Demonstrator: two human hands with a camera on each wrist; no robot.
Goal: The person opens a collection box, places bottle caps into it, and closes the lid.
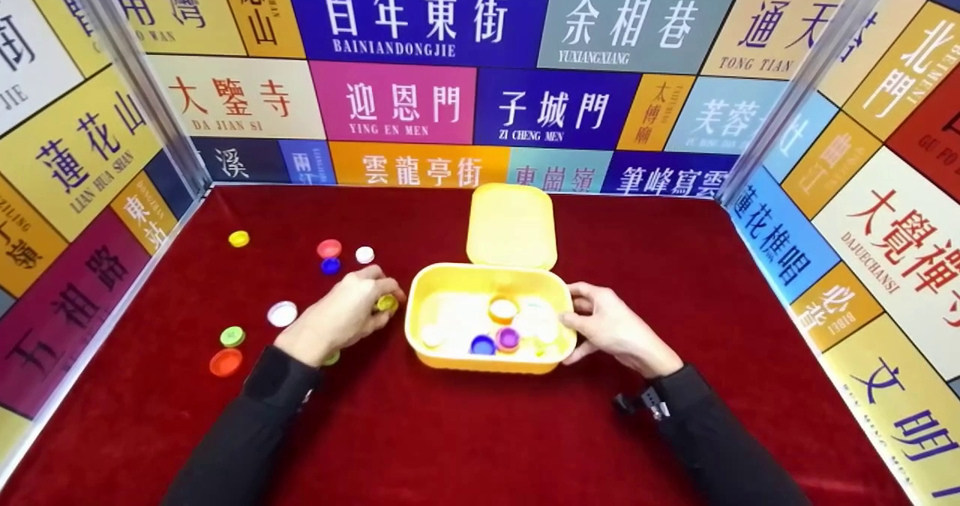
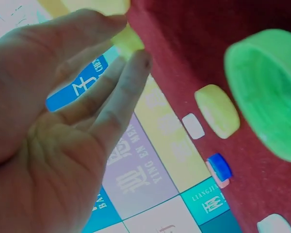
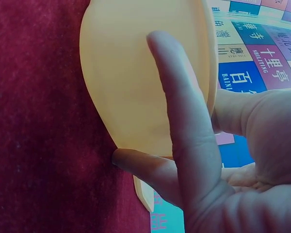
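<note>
My left hand (image 1: 341,312) pinches a yellow bottle cap (image 2: 129,41) between thumb and fingertips, just left of a yellow plastic box (image 1: 442,365). Inside the box lie several caps, among them an orange-rimmed one (image 1: 503,310), a blue one (image 1: 482,345) and a purple one (image 1: 508,339). At the box's right end, my right hand (image 1: 619,330) grips the wall, one finger laid along the outside in the right wrist view. Under the left wrist, a green cap (image 2: 269,94) is mostly hidden from the head view. Beyond it, the left wrist view shows another yellow cap (image 2: 217,111).
The yellow lid (image 1: 513,225) lies behind the box on the red cloth (image 1: 480,446). Left of it are loose caps: yellow (image 1: 238,238), red (image 1: 328,249), blue (image 1: 330,266), white (image 1: 364,254), larger white (image 1: 282,313), green (image 1: 232,336) and orange-red (image 1: 226,362). Printed panels (image 1: 420,11) wall the table.
</note>
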